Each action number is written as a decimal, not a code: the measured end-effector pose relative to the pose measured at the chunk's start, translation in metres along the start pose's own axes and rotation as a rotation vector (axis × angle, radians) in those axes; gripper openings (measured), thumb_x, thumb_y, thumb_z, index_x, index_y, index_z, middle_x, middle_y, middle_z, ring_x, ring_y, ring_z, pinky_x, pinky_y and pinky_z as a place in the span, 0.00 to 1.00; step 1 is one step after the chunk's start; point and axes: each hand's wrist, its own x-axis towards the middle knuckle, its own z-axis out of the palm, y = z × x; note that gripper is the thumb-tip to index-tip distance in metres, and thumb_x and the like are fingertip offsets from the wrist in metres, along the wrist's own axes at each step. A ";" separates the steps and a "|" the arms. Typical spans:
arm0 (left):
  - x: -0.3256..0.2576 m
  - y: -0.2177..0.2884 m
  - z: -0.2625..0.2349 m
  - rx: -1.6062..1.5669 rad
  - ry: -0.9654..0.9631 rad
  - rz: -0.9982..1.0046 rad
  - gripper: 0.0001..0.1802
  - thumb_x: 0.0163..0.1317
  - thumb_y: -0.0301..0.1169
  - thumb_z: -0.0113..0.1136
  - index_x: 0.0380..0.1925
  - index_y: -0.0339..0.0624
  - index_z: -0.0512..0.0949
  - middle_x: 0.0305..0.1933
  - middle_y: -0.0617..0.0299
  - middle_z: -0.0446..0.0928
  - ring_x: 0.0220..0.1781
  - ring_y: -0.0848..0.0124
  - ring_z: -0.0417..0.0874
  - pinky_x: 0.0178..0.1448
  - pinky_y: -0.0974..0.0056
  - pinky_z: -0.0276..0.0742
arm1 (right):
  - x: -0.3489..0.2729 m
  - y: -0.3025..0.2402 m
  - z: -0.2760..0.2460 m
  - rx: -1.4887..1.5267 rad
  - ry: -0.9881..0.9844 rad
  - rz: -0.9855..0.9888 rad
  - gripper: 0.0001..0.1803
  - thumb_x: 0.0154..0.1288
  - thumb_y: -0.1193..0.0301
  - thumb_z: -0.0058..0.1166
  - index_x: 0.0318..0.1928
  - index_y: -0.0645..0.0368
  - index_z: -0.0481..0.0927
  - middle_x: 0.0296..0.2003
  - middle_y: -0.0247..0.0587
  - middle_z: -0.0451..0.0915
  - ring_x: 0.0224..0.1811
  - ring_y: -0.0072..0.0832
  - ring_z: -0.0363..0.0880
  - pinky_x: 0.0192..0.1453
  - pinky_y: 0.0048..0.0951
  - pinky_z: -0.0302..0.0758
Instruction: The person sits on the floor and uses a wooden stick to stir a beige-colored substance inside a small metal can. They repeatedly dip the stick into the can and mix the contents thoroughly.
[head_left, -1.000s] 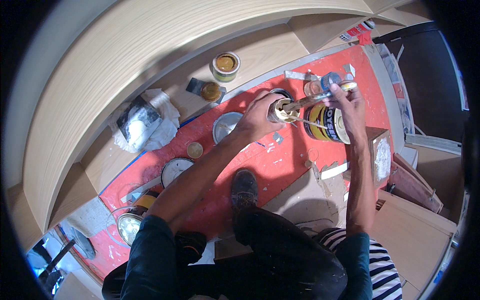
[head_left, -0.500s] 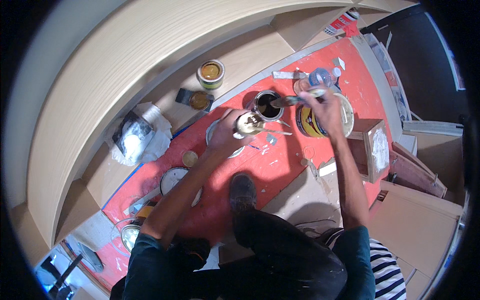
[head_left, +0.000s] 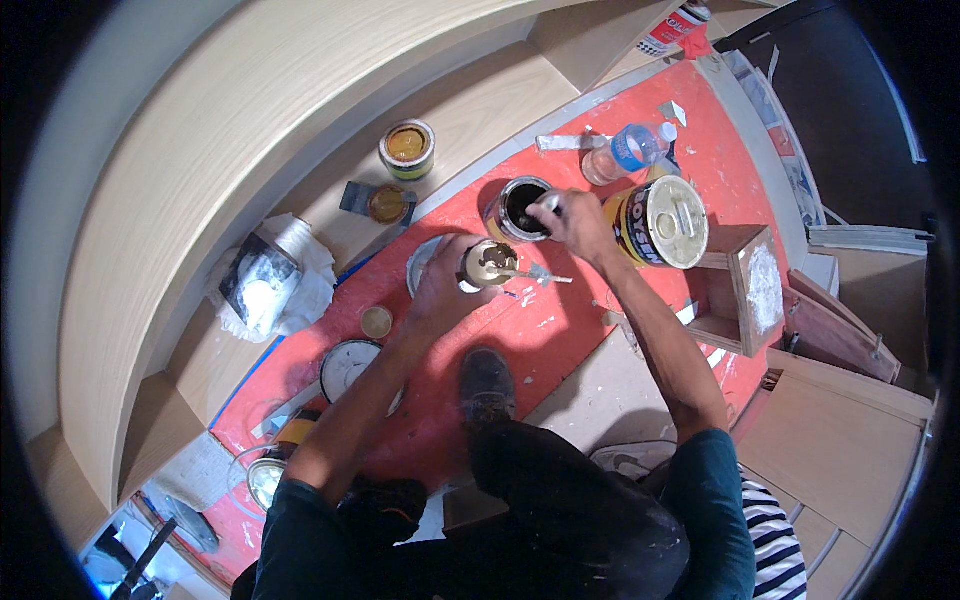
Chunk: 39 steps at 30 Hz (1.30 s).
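Note:
My left hand (head_left: 447, 278) is closed round a small round can (head_left: 492, 264) with cream and dark brown paint inside. A thin stick (head_left: 545, 277) sticks out of it to the right. My right hand (head_left: 580, 222) is closed at the edge of an opened can of dark liquid (head_left: 496, 222), just beyond the small can. It grips a paintbrush, mostly hidden now by the fingers and the can; its bristles cannot be seen. Right of this hand stands a large yellow and black can (head_left: 680, 222) with its pale lid on.
A plastic bottle (head_left: 632, 153) stands at the far right, a wooden box (head_left: 748, 292) nearer. On the pale curved shelf are a can of brown paste (head_left: 407, 148), a brown-smeared dark sheet (head_left: 378, 203) and a white cloth (head_left: 300, 310). Red sheeting (head_left: 540, 330) covers the floor.
My right hand has moved left from beside the bottle to the dark can, taking the brush to its opening. My left hand still holds the small can, nearly in place.

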 end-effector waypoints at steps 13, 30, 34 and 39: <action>0.054 0.008 0.001 -0.076 0.027 0.013 0.36 0.47 0.26 0.80 0.59 0.38 0.79 0.58 0.53 0.80 0.61 0.57 0.83 0.67 0.55 0.78 | -0.040 0.053 -0.096 1.059 0.435 0.324 0.16 0.78 0.65 0.61 0.52 0.67 0.80 0.43 0.45 0.87 0.40 0.31 0.90 0.43 0.27 0.88; 0.074 0.021 0.008 -0.054 0.017 0.120 0.37 0.47 0.29 0.80 0.61 0.38 0.78 0.59 0.48 0.80 0.62 0.51 0.82 0.69 0.53 0.78 | -0.054 -0.053 -0.118 0.275 0.382 -0.195 0.12 0.67 0.77 0.67 0.46 0.65 0.77 0.39 0.44 0.90 0.42 0.26 0.89 0.49 0.31 0.85; 0.070 0.024 0.009 -0.069 0.017 0.121 0.36 0.47 0.28 0.79 0.60 0.37 0.78 0.59 0.48 0.79 0.62 0.50 0.81 0.69 0.52 0.77 | -0.060 -0.050 -0.119 0.215 0.395 -0.154 0.11 0.67 0.78 0.67 0.45 0.65 0.78 0.41 0.44 0.90 0.43 0.26 0.89 0.50 0.30 0.85; 0.066 0.021 0.005 -0.112 0.026 0.127 0.34 0.48 0.27 0.78 0.58 0.37 0.78 0.57 0.48 0.79 0.61 0.50 0.80 0.68 0.50 0.76 | -0.063 -0.043 -0.128 0.468 0.422 -0.119 0.11 0.69 0.81 0.63 0.48 0.62 0.76 0.44 0.44 0.89 0.50 0.28 0.87 0.56 0.30 0.82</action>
